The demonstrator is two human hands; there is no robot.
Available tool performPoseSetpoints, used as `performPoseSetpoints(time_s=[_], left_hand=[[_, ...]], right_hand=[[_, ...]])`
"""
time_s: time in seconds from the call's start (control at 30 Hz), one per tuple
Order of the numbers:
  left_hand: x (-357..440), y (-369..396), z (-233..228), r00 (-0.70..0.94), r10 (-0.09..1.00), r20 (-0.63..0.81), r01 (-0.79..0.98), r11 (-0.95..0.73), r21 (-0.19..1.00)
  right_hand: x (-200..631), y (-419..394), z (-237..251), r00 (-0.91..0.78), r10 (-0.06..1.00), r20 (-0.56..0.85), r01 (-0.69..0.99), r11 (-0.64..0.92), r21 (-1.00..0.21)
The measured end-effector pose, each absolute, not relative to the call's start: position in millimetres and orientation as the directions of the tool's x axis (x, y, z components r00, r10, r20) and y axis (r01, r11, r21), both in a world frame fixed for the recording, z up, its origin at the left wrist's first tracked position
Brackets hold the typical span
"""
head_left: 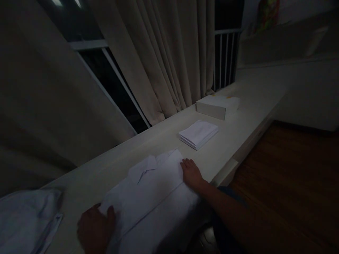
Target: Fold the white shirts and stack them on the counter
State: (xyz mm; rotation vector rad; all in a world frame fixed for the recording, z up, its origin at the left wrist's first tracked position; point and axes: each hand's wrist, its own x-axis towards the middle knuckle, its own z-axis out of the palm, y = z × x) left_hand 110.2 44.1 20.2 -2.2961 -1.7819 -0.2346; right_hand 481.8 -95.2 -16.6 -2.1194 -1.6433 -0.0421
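A white collared shirt [150, 190] lies flat on the pale table [233, 141], collar pointing toward the curtain. My left hand [95, 229] rests on the shirt's near-left edge, thumb on top and fingers curled around the cloth. My right hand [191, 173] presses flat on the shirt's right side near the shoulder, fingers spread. The scene is dim.
A folded stack of white cloth [198, 134] lies farther along the table, and a white box [217, 106] stands beyond it. Crumpled white fabric [29, 218] sits at the near left. Beige curtains [164, 53] hang behind; a wooden floor [291, 176] lies to the right.
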Motion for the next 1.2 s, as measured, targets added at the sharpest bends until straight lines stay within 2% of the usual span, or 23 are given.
performPoseSetpoints(time_s=[0.07, 0.13, 0.2, 0.27, 0.37, 0.47, 0.6, 0.8, 0.93, 1.03, 1.1, 1.2], left_hand=[[160, 49, 24, 0.406, 0.863, 0.303, 0.907, -0.42, -0.02], [223, 54, 22, 0.576, 0.781, 0.243, 0.792, -0.607, 0.071], [288, 60, 13, 0.711, 0.677, 0.187, 0.669, -0.734, 0.114], [345, 68, -2, 0.794, 0.597, 0.117, 0.586, -0.802, 0.117], [401, 81, -27, 0.837, 0.545, 0.041, 0.538, -0.835, 0.115], [420, 92, -47, 0.822, 0.568, 0.045, 0.564, -0.823, 0.071], [419, 105, -53, 0.768, 0.632, 0.104, 0.637, -0.77, -0.025], [411, 122, -47, 0.747, 0.652, 0.127, 0.662, -0.747, -0.063], [411, 133, -50, 0.723, 0.676, 0.141, 0.687, -0.725, -0.045], [414, 137, -51, 0.702, 0.7, 0.129, 0.704, -0.71, 0.02], [416, 135, -49, 0.696, 0.706, 0.132, 0.699, -0.708, 0.101], [417, 126, -41, 0.687, 0.709, 0.16, 0.688, -0.705, 0.172]], right_hand=[[476, -96, -15, 0.273, 0.907, 0.321, 0.92, -0.149, -0.362], [467, -98, -16, 0.254, 0.901, 0.352, 0.915, -0.105, -0.39], [459, -99, -22, 0.24, 0.902, 0.359, 0.904, -0.073, -0.421], [453, -101, -31, 0.231, 0.917, 0.324, 0.888, -0.063, -0.456], [451, -102, -44, 0.259, 0.93, 0.26, 0.86, -0.1, -0.5], [454, -101, -50, 0.313, 0.92, 0.236, 0.848, -0.159, -0.506], [462, -99, -46, 0.351, 0.921, 0.171, 0.86, -0.245, -0.448], [489, -92, -27, 0.281, 0.929, 0.241, 0.918, -0.187, -0.349], [501, -88, -28, 0.332, 0.918, 0.218, 0.917, -0.261, -0.3], [502, -85, -30, 0.346, 0.912, 0.219, 0.912, -0.273, -0.306], [502, -84, -28, 0.344, 0.907, 0.241, 0.902, -0.248, -0.354], [502, -84, -25, 0.262, 0.917, 0.301, 0.902, -0.121, -0.415]])
